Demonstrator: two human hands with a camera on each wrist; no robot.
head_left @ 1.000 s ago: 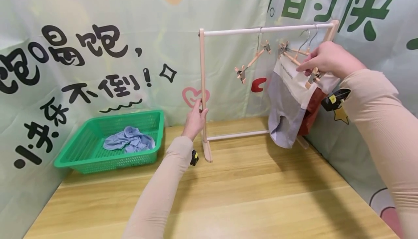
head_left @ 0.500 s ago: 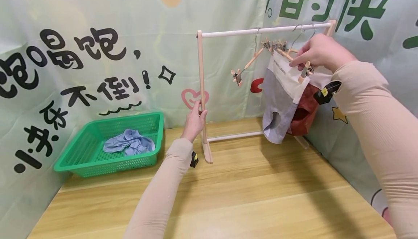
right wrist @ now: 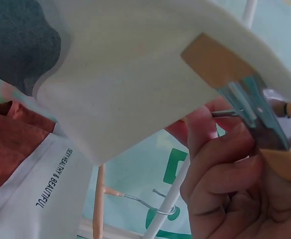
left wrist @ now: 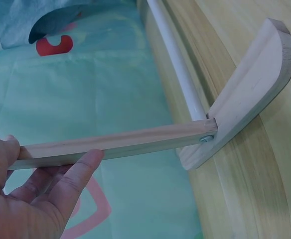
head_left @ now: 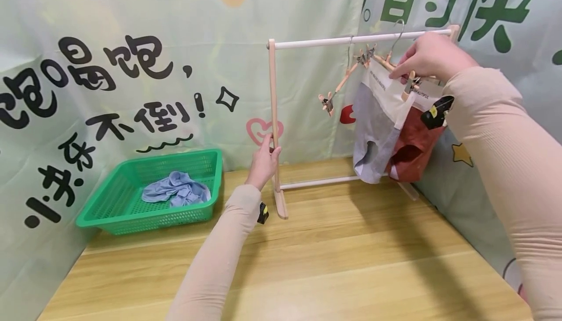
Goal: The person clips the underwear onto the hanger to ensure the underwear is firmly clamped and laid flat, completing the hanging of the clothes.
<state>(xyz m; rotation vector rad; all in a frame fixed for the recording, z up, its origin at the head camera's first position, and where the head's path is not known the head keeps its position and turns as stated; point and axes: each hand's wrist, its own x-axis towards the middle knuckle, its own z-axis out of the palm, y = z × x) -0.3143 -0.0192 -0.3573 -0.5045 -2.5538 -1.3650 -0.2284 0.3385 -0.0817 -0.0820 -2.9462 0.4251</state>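
In the head view, my left hand (head_left: pixel 263 165) grips the left wooden upright (head_left: pixel 273 91) of a small clothes rack; the left wrist view shows thumb and fingers on both sides of that post (left wrist: pixel 120 142). At the rack's right end, my right hand (head_left: pixel 439 57) holds the bar of a wooden clip hanger (head_left: pixel 384 62), its wire hook standing up at the top rail (head_left: pixel 316 44). Grey underpants (head_left: pixel 377 111) with a white waistband hang from its clips. Behind them hang rust-red underpants (head_left: pixel 414 135), with another hanger bar (right wrist: pixel 99 204) showing in the right wrist view.
A bare clip hanger (head_left: pixel 347 77) hangs tilted on the rail, left of the grey pair, its upper clip close to theirs. At the table's back left, a green basket (head_left: pixel 149 224) holds crumpled blue cloth (head_left: pixel 177 189). Printed fabric walls stand behind and right.
My right hand has moved the hanger with the grey underpants left and upward, so its hook now rises above the rail. More of the red pair shows. My left hand stays on the post.
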